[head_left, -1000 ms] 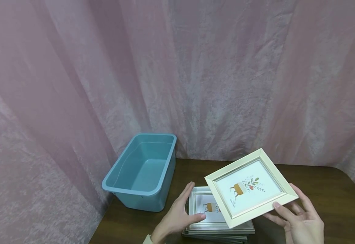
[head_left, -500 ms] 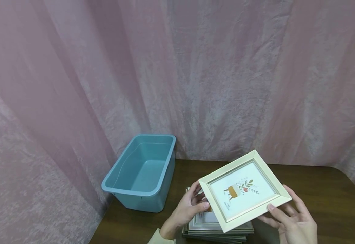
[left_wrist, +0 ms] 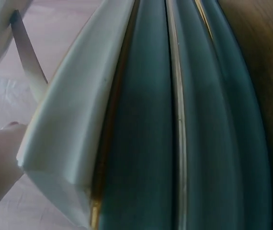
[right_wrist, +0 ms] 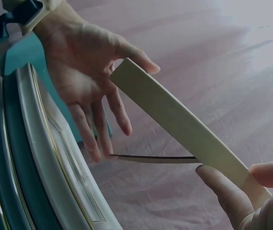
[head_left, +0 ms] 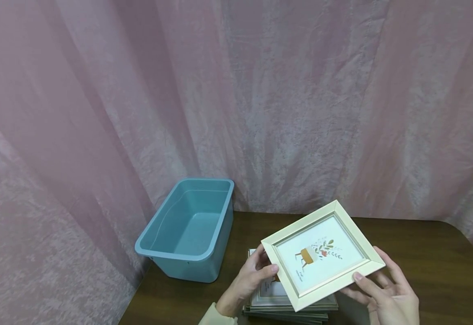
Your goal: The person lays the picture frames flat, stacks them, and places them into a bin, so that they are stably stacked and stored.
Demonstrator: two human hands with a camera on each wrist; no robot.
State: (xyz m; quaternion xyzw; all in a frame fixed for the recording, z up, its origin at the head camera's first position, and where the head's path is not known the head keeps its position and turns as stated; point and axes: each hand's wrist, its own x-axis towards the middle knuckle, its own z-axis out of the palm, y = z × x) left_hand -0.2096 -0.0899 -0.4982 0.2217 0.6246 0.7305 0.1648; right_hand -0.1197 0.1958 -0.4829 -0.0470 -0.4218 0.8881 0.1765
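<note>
A cream picture frame (head_left: 321, 257) with a drawing of a potted plant is held up, tilted, between both hands. My right hand (head_left: 392, 289) grips its lower right edge, thumb on the front and fingers behind. At the left edge, my left hand (head_left: 247, 280) has its thumb on the front and its fingers behind. From below, in the right wrist view, a thin stand leg (right_wrist: 155, 159) sticks out from the back and reaches the left fingertips. Under the held frame lies a stack of similar frames (head_left: 293, 311), partly covered; its white and greenish edges (left_wrist: 141, 120) fill the left wrist view.
A blue plastic bin (head_left: 216, 225) stands on the brown wooden table (head_left: 423, 253), left of the stack. Nothing shows inside it. A pink curtain (head_left: 293, 108) hangs behind the table.
My left hand has come up from beside the stack to the frame's left edge and taken hold there. The held frame and my right hand have shifted slightly left.
</note>
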